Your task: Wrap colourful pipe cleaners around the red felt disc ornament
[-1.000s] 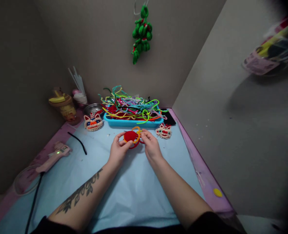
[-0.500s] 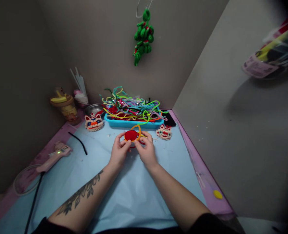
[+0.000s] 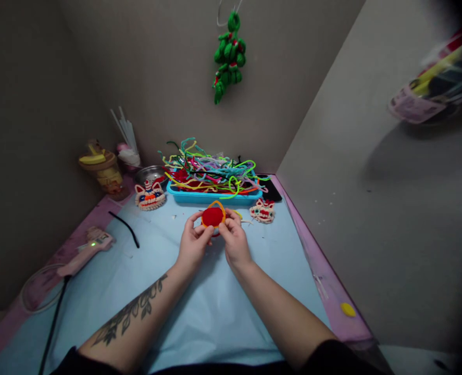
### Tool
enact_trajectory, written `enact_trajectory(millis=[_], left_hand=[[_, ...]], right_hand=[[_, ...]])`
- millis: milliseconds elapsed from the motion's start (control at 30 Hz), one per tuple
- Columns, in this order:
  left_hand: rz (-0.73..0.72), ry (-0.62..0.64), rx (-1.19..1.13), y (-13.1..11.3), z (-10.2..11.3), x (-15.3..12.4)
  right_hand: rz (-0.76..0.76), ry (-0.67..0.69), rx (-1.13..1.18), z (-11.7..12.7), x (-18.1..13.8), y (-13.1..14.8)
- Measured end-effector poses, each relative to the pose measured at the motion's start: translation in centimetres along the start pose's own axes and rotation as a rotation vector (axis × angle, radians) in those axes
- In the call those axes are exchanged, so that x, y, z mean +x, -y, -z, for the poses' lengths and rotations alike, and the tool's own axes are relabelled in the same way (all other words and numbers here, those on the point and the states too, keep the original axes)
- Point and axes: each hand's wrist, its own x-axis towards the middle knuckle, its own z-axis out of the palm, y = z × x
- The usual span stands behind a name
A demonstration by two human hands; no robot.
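My left hand (image 3: 192, 244) and my right hand (image 3: 233, 240) pinch a small red pipe-cleaner piece (image 3: 212, 216) ringed by an orange pipe cleaner, held just above the light blue table cover (image 3: 199, 312). Both hands have their fingertips closed on its lower edge, thumbs close together. Behind it stands a blue tray (image 3: 214, 197) heaped with pipe cleaners of many colours. Two finished lion-face pieces lie on the table, one to the left (image 3: 149, 195) and one to the right (image 3: 262, 210) of the hands.
A pink glue gun (image 3: 86, 252) with a green light lies at the left beside a black pipe cleaner (image 3: 124, 226). A yellow-lidded cup (image 3: 101, 172), a metal bowl (image 3: 149, 174) and white sticks stand in the back corner. A green ornament (image 3: 226, 52) hangs on the wall.
My right hand has slid left from the piece's right side to sit close beside my left hand. The orange pipe cleaner now lies tighter round the red piece.
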Motion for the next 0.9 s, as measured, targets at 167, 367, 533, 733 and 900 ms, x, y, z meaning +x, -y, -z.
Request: enact_trajectory(millis=[167,367,533,733,900], left_hand=[[-0.028,-0.024,0.018,-0.12,0.26,0.25],[0.002,0.036,0.008,-0.21,-0.04,-0.13],[0.006,0.011,0.034,0.04,0.05,-0.21],[-0.016,-0.066,0.065,-0.29,0.3,0.09],[-0.069,-0.082,0.103,-0.68,0.76,0.56]], right_hand=[[-0.012,0.03,-0.077,0.33,0.17,-0.19],[-0.02,-0.017,-0.018,0.65,0.68,-0.43],[-0.001,-0.046,-0.018,0.84,0.93,-0.27],[-0.029,-0.029,-0.03,0.42,0.5,0.09],[-0.024,-0.042,-0.001,0.49,0.56,-0.06]])
